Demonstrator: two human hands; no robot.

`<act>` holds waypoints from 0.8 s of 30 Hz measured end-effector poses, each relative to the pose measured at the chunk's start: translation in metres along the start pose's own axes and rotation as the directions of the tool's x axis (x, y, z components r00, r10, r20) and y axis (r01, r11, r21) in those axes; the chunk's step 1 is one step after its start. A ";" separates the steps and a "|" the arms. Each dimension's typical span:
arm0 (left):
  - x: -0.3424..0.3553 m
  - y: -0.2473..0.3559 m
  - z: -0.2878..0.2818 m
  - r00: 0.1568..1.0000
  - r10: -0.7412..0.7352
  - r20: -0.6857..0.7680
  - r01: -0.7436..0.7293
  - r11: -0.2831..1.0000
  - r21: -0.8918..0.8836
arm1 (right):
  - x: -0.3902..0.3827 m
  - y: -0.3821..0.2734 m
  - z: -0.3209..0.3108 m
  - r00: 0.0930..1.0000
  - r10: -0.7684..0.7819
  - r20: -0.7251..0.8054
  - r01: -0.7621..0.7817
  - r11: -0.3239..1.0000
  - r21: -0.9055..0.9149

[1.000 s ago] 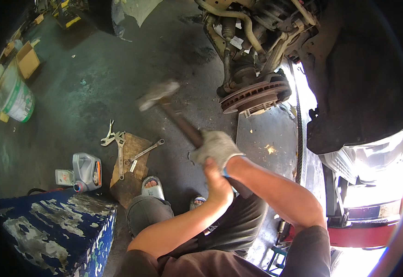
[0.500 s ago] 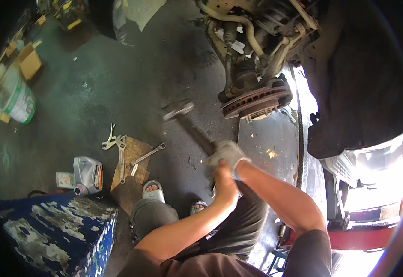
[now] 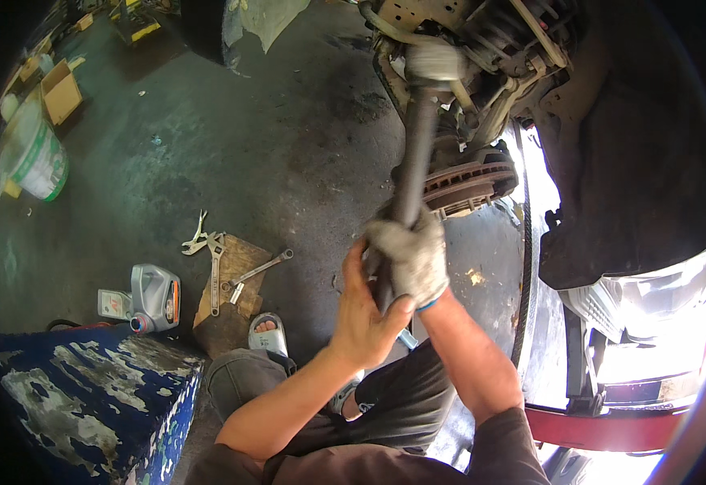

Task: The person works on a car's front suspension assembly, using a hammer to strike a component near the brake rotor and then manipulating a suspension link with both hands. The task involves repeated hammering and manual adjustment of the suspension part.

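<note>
A sledgehammer [image 3: 417, 153] is raised in front of me, its blurred head over the vehicle's suspension parts. My right hand [image 3: 413, 255], in a whitish work glove, is closed round the handle. Below it, my bare left hand [image 3: 361, 319] wraps the lower end of the same handle, thumb toward the glove. Just beyond the glove is a rusty brake disc [image 3: 474, 182], partly hidden by the handle. Above it, the suspension arms and a pale curved bar [image 3: 385, 28] are partly covered by the hammer head.
On the floor at left, an adjustable wrench [image 3: 215, 275] and a ratchet [image 3: 268, 264] lie on a brown board [image 3: 244, 250]. A grey oil jug [image 3: 156, 295] stands by a chipped blue block [image 3: 86, 396]. A white bucket [image 3: 37, 170] is farther left. A steel cable [image 3: 526, 267] hangs at right.
The hammer has swung up and right, from pointing far left over the floor to in front of the suspension. My left hand has shifted from beside the right wrist onto the handle's lower end.
</note>
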State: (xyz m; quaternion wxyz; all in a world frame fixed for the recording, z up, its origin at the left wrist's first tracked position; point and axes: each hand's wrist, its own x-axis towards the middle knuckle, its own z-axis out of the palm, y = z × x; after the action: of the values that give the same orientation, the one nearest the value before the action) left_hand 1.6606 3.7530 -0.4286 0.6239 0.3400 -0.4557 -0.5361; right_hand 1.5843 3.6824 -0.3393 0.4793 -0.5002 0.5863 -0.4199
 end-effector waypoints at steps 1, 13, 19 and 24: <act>0.005 0.009 -0.006 0.997 0.065 0.038 -0.071 0.980 0.186 | 0.006 -0.002 -0.006 1.000 0.030 0.000 -0.029 0.984 0.173; 0.054 0.028 -0.029 0.963 -0.257 0.077 0.105 0.625 0.773 | 0.089 0.083 -0.002 0.952 0.304 0.026 -0.209 0.588 0.782; 0.019 0.024 -0.009 0.987 0.089 0.133 -0.154 0.761 0.631 | 0.031 0.028 -0.026 0.998 0.064 0.007 -0.050 0.696 0.717; 0.038 0.007 -0.012 0.971 -0.216 0.105 0.104 0.771 0.629 | 0.048 0.034 -0.013 0.987 0.148 -0.064 -0.069 0.748 0.661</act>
State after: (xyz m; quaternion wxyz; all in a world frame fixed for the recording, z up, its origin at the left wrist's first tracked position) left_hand 1.6743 3.7168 -0.4186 0.3885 0.5158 -0.6272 -0.4354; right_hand 1.5631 3.6397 -0.3765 0.6140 -0.2411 0.4560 -0.5975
